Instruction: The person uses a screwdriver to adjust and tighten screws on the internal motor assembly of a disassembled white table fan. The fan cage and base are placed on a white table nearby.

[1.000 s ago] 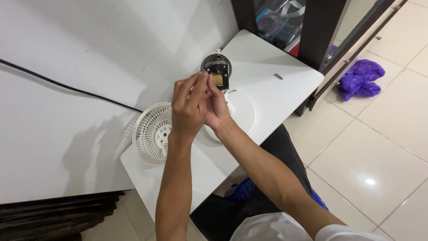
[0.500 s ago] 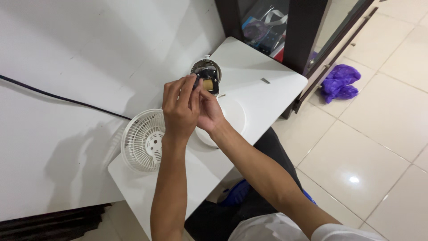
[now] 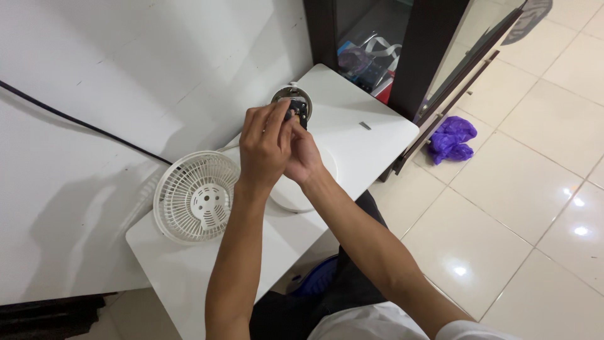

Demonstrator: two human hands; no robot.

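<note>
Both my hands meet above a small white table (image 3: 377, 135) and grip one small black part (image 3: 298, 112), seemingly a fan motor assembly. My left hand (image 3: 264, 148) covers it from the left, fingers curled over its top. My right hand (image 3: 305, 157) holds it from below and the right. Just behind the part a round grey piece (image 3: 286, 94) rests on the table. A white fan grille (image 3: 196, 196) lies flat at the table's left end, beside my left forearm. A white round piece (image 3: 299, 192) lies under my wrists, mostly hidden.
A black cable (image 3: 82, 123) runs across the white wall. A dark cabinet (image 3: 428, 50) stands behind the table with items on its shelf. A purple plastic bag (image 3: 452, 138) lies on the glossy tiled floor. A small grey item (image 3: 364, 126) lies on the tabletop.
The camera view has shifted a little between frames; my hands stay together on the black part with only small finger movements. The grille and table items have not moved.
</note>
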